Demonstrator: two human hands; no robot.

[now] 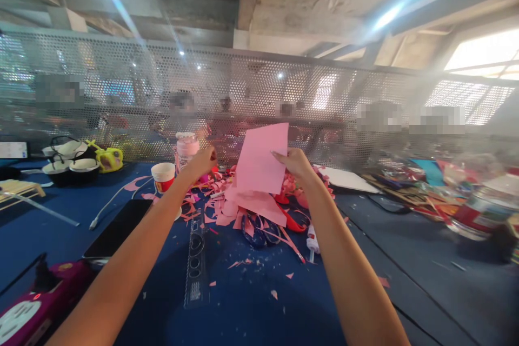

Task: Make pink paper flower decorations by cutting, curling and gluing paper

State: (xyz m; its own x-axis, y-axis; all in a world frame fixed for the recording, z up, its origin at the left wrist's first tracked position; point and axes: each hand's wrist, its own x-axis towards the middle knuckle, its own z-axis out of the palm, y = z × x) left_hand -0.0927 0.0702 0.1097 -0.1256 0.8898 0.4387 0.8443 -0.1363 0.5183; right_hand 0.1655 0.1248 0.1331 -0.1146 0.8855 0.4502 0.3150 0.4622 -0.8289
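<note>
My right hand point(297, 165) pinches the right edge of a pink paper sheet point(261, 158) and holds it upright above the blue table point(243, 308). My left hand point(201, 162) reaches out to the left of the sheet, fingers curled, beside a pink-lidded jar point(186, 148); whether it holds anything I cannot tell. Beneath the sheet lies a heap of pink paper scraps point(247, 208), with blue-handled scissors point(255, 230) partly covered by it.
A red-and-white paper cup point(163, 177), a black phone point(119, 228) and a white cable point(106, 206) lie at left. Bowls point(71, 165) stand far left. A glue stick point(312, 240) lies near the scraps. Coloured paper clutter point(425, 189) fills the right; people sit behind a perforated screen point(259, 92).
</note>
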